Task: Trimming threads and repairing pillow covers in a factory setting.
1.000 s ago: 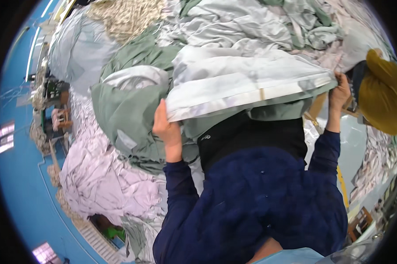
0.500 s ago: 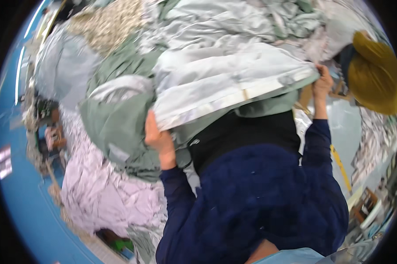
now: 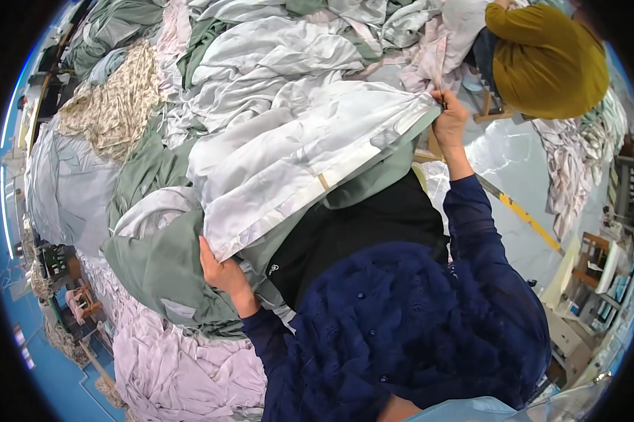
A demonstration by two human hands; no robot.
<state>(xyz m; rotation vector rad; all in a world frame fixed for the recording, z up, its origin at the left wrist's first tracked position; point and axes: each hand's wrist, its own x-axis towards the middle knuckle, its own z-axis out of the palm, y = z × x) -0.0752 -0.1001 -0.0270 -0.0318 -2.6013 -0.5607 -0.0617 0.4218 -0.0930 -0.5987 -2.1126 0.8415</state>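
Observation:
Stretched between my two hands is a large white patterned fabric piece (image 3: 289,162) with a green underside and a straight hemmed edge facing me. A small tan tag (image 3: 322,181) sits partway along that hem. My left hand (image 3: 222,274) grips the near left corner of the cloth, fingers closed on it. Farther out and to the right, my right hand (image 3: 449,116) pinches the other end, where the cloth bunches into folds. Green fabric (image 3: 162,274) from the same heap lies beside my left hand and over my lap's left side.
Crumpled white and green cloth (image 3: 261,63) piles up ahead. Pale lilac fabric (image 3: 183,366) lies at the lower left, and beige patterned cloth (image 3: 113,102) at the far left. A person in a mustard top (image 3: 549,60) sits at the far right. Yellow tape (image 3: 528,218) marks the floor.
My view has shifted, so hands and cloth appear farther left. The hem now slants more steeply, rising toward my right hand. Both hands still hold the fabric.

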